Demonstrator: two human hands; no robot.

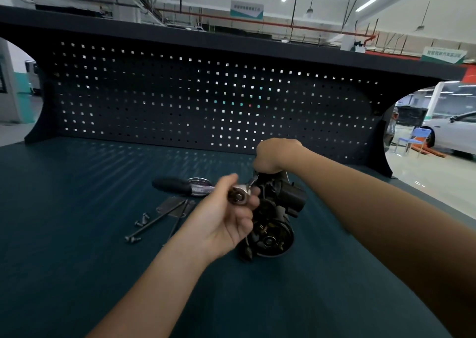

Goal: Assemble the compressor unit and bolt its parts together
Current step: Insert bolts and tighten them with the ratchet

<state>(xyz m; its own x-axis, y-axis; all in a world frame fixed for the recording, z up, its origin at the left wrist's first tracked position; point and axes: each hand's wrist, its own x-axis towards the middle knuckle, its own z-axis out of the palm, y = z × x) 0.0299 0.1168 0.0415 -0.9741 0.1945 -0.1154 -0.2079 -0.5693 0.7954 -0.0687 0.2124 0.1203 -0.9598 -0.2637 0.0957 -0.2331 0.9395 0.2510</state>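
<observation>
Head view looks down on a dark teal bench (77, 209) backed by a black pegboard (180, 93). The compressor unit (277, 224) lies on its side right of the bench's middle, its open round end toward the camera.

The right hand (277, 155) is balled into a fist on the far top of the unit and appears to grip it there; which part sits inside the fist is hidden. The left hand (226, 219) has its fingers (251, 203) and thumb curled round the head of a ratchet (180, 186), pressed against the unit's near side, with the black handle pointing left above the bench.

The main risk, as I judge it, is the round body rolling. It has no cradle, and only the right fist steadies it, so a firm pull on the handle could twist the unit instead of the fastener. The socket could also ride off the bolt head, since the left hand guides the head while nothing holds the handle, and a tilted socket may round the bolt or start it cross-threaded.

A thin metal plate (172, 207) lies just left of the hands, with two long bolts (154, 221) lying across it. Bolting up before the plate is fitted would mean undoing the work.

Several short screws (142, 219) lie loose near the long bolts, and a swinging handle or forearm could scatter them.
</observation>
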